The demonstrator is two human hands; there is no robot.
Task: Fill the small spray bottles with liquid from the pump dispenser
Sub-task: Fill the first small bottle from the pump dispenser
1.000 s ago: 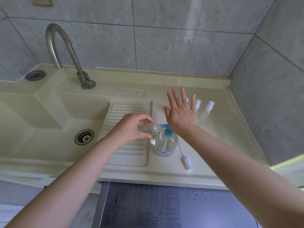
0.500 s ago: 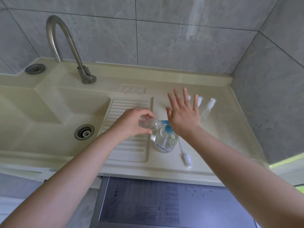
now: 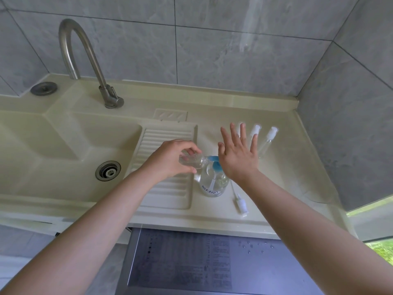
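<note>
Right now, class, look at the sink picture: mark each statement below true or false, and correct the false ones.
1. The left hand holds a small clear bottle tilted at the blue pump spout. True.
2. The right hand grips the faucet. False: it rests open on the pump dispenser.
3. A loose spray cap lies on the counter near the dispenser. True.
4. The dispenser stands in the basin. False: it stands on the counter beside the ribbed board.

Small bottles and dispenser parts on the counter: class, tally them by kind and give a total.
Capped spray bottles lying at the back: 3
Open small bottle in the left hand: 1
Pump dispenser under the right hand: 1
Loose spray head: 1
Total: 6
</note>
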